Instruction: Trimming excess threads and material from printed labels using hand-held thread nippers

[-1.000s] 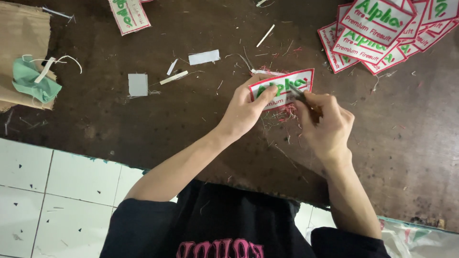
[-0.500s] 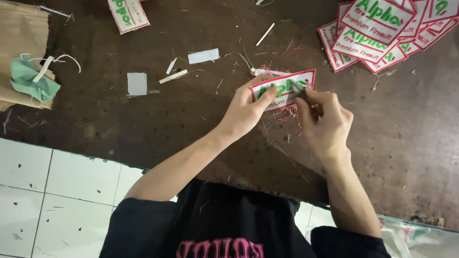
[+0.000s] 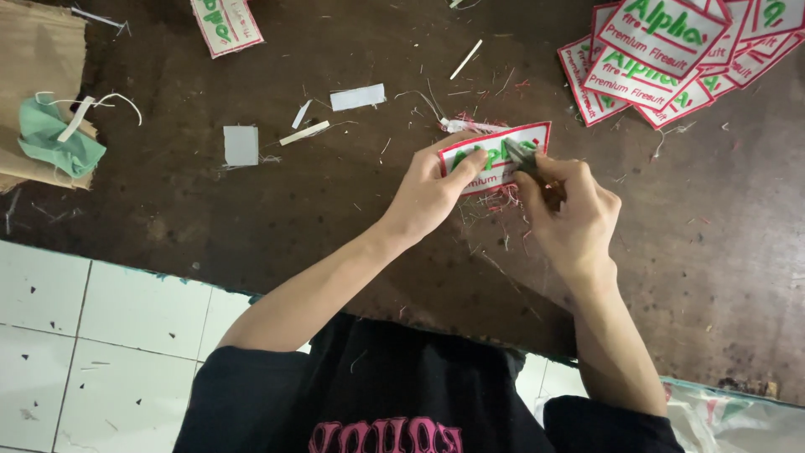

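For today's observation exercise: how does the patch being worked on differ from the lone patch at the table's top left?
The held patch is gripped by the left hand while the right hand works a small tool on it; the lone patch lies untouched. The held one sits among loose threads, the lone one on barer table. Both are white, red-bordered, green-lettered.

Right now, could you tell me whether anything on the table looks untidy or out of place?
Yes: loose red thread clippings are scattered under the patch both hands work on, and paper scraps litter the dark table. One patch lies askew at the far edge.
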